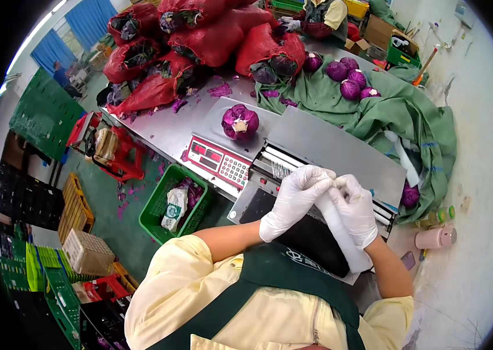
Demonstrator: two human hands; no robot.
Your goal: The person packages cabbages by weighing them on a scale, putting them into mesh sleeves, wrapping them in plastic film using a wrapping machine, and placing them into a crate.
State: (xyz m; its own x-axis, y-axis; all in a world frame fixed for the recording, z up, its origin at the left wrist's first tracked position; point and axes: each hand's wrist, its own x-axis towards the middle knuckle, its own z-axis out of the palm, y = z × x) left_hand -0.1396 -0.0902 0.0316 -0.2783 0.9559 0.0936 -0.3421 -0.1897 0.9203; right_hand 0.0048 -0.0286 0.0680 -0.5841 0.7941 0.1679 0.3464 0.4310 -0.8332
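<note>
My left hand point(299, 195) and my right hand point(354, 210), both in white gloves, meet above the wrapping machine point(258, 207). Their fingers are pinched together around the top end of a white foam sleeve point(339, 233), which hangs down between them towards my apron. Past my hands, a purple cabbage point(240, 122) rests on the steel plate of the scale point(217, 162), with its pale cut stem facing up. Behind my left hand lies the film roller point(281, 160).
Red net sacks point(205, 35) of cabbages are piled at the back. Several cabbages point(350, 89) lie on green cloth point(328, 102). A green basket point(150, 219) stands left of the scale, a pink bottle point(436, 238) on the right. Another person point(327, 17) is across the table.
</note>
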